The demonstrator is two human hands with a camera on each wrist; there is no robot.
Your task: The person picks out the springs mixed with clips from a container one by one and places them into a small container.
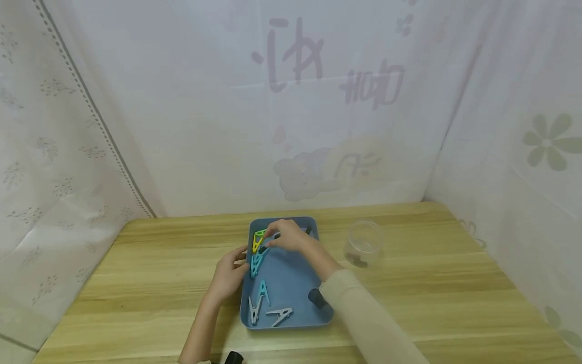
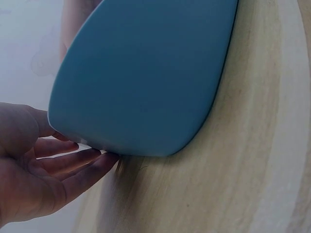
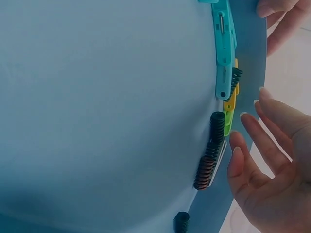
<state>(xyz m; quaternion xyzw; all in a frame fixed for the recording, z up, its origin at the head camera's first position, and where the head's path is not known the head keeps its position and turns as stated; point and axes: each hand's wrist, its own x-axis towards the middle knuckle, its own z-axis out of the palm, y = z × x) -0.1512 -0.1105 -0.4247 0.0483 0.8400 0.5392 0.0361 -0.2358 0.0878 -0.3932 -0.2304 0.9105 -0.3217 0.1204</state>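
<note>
Head view: both hands, left (image 1: 229,275) and right (image 1: 291,236), lay spread by the tray (image 1: 291,283); several pegs (image 1: 257,251) remained inside, none lifted yet.

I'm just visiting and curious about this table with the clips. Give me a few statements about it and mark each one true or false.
1. The blue tray holds several plastic clothes pegs. True.
2. The left hand rests at the tray's left edge. True.
3. The clear jar stands inside the tray. False: it stands on the wooden table, to the tray's right.
4. The right hand is reaching for the jar. False: it is over the tray's far end, by the yellow-green peg.
</note>
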